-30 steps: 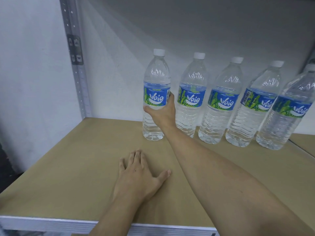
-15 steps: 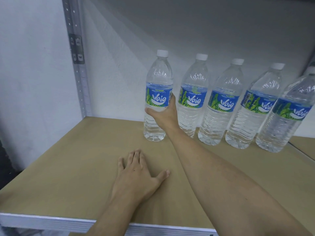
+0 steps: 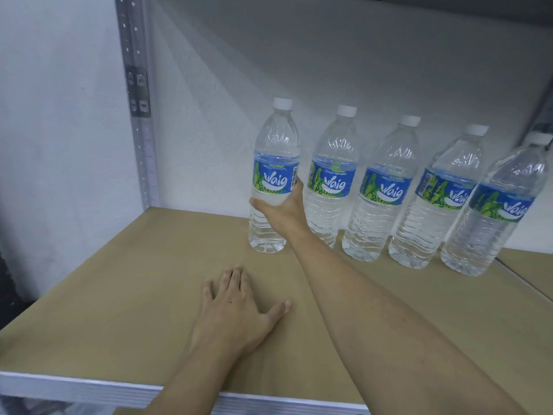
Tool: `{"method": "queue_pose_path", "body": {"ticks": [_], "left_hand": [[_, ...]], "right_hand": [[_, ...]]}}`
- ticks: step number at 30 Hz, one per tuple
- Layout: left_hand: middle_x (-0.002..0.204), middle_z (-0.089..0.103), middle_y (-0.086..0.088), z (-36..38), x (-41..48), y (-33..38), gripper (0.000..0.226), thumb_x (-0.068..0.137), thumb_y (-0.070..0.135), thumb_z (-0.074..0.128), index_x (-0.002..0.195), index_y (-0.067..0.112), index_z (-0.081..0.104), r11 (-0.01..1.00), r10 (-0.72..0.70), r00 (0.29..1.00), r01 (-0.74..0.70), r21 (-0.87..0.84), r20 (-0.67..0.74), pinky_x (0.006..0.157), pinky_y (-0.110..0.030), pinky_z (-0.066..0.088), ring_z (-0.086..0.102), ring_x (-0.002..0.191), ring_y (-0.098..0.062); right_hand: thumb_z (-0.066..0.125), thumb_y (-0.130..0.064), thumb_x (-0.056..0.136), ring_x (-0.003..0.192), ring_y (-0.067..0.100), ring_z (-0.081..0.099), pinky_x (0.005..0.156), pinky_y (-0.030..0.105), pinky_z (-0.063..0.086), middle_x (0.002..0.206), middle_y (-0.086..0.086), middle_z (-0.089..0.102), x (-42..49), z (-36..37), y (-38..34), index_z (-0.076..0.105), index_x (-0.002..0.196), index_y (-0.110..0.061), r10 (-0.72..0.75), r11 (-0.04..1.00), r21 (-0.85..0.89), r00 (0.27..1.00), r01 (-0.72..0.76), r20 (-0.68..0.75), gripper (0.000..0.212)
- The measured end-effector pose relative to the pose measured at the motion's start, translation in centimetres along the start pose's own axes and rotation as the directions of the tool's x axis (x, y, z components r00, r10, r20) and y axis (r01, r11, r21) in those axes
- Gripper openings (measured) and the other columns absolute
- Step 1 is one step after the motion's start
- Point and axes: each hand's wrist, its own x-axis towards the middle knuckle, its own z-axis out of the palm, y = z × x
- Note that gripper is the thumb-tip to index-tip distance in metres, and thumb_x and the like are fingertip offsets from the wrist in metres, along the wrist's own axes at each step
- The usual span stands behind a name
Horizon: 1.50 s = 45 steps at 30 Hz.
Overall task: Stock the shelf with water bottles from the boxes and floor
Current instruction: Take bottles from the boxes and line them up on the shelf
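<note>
The right hand [image 3: 282, 206] wraps its fingers around the leftmost bottle [image 3: 274, 178] standing at the shelf [image 3: 119, 295] back; left hand [image 3: 236, 310] lies flat, fingers together. Release gently, keeping it upright and in line.

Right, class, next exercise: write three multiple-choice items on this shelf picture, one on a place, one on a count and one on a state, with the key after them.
1. Where does the left hand lie?
A. flat on the shelf board
B. on a cardboard box
C. on the metal upright

2. How many water bottles stand on the shelf?
A. three
B. five
C. seven

3. What is the right hand doing?
A. hanging free
B. lying flat on the board
C. gripping the leftmost bottle

Key:
1 A: it lies palm down on the board, in front of the row.
2 B: five white caps stand in a line along the back wall.
3 C: its thumb and fingers curl round the bottle's body.
</note>
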Motion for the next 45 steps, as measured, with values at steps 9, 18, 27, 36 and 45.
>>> {"method": "queue_pose_path", "body": {"ticks": [9,18,27,36,45], "left_hand": [[0.157,0.027,-0.001,-0.3,0.0,0.0,0.071,0.096,0.059,0.022,0.148,0.013,0.030,0.999,0.014,0.996,-0.018,-0.043,-0.086,0.119,-0.042,0.013,0.019,0.146,-0.015],[0.125,0.061,-0.007,-4.5,-4.5,0.1,0.036,0.091,0.012,0.054,0.126,0.010,0.054,0.916,-0.112,0.980,0.039,-0.400,-0.162,0.096,-0.028,0.036,0.055,0.117,-0.024],[0.092,0.064,0.001,-8.2,-17.3,-7.0,0.013,0.091,0.017,0.060,0.103,0.017,0.061,0.908,-0.072,0.997,0.050,-0.416,-0.038,0.078,-0.023,0.046,0.062,0.089,-0.017],[0.091,0.066,0.010,-3.3,-30.0,-16.8,0.016,0.092,0.020,0.057,0.107,0.021,0.062,0.906,-0.221,0.959,0.269,-0.328,0.178,0.064,-0.007,0.043,0.060,0.081,-0.007],[0.111,0.066,-0.006,4.5,-34.9,-23.7,0.036,0.089,0.014,0.058,0.124,0.011,0.057,0.860,-0.384,0.844,0.475,-0.187,0.374,0.083,-0.025,0.049,0.057,0.091,-0.017]], "right_hand": [[0.063,-0.030,0.092,0.148,0.024,0.019,0.117,0.032,0.021,0.161,0.010,0.014,-4.2,-2.6,-2.1,0.005,0.157,-0.008,0.183,0.912,-0.396,0.972,-0.110,0.150,0.090],[0.060,-0.021,0.090,0.136,0.023,0.041,0.109,0.028,0.037,0.150,0.007,0.038,-14.6,-6.3,-3.3,0.043,0.145,-0.018,0.227,0.814,-0.580,0.916,0.007,0.330,0.057],[0.058,-0.025,0.093,0.122,0.017,0.052,0.099,0.024,0.039,0.135,0.000,0.055,-28.5,-3.8,-6.4,0.059,0.131,-0.024,0.176,0.865,-0.497,0.883,0.073,0.436,0.038],[0.059,-0.027,0.092,0.111,0.010,0.052,0.094,0.026,0.044,0.127,-0.008,0.054,-41.5,2.9,-4.0,0.053,0.131,-0.029,0.243,0.868,-0.492,0.813,0.061,0.529,0.039],[0.063,-0.023,0.089,0.117,0.021,0.052,0.097,0.035,0.047,0.137,0.004,0.047,-46.6,9.3,2.4,0.035,0.146,-0.025,0.542,0.742,-0.666,0.517,0.077,0.663,0.064]]}}
